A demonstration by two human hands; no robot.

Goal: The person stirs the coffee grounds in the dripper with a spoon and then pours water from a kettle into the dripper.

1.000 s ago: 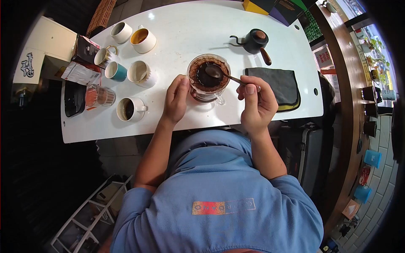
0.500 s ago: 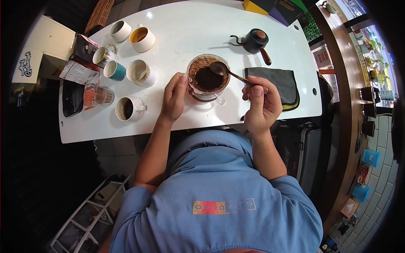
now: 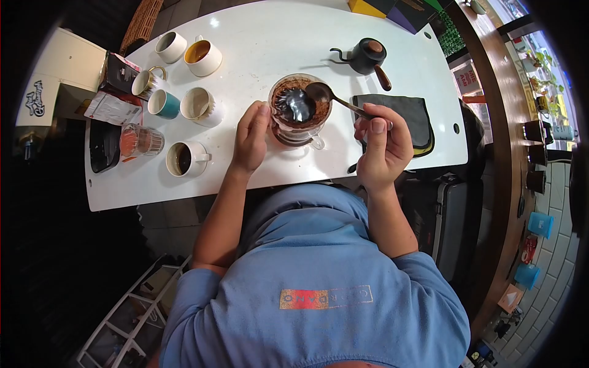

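A coffee dripper (image 3: 323, 116) with wet dark coffee grounds clinging to its inner wall stands on a glass server (image 3: 296, 138). Dark liquid (image 3: 296, 105) inside it shines with reflected light. My left hand (image 3: 251, 136) is closed at the dripper's left side, its thumb up by the rim. In my right hand (image 3: 385, 144) is the handle of a dark metal spoon (image 3: 334, 97), pinched between thumb and fingers. The spoon's bowl hangs over the right part of the dripper's opening, tilted, close above the liquid.
Several mugs stand at the left, including a white mug of dark coffee (image 3: 202, 157) and a teal cup (image 3: 164, 104). A ribbed glass (image 3: 147, 140) is near them. A black gooseneck kettle (image 3: 367, 56) sits at the back right, a folded dark cloth (image 3: 399, 119) before it.
The liquid in the dripper now shows a bright, rippled reflection where it was dark. The spoon's bowl has shifted slightly right toward the rim. My left hand stays at the dripper.
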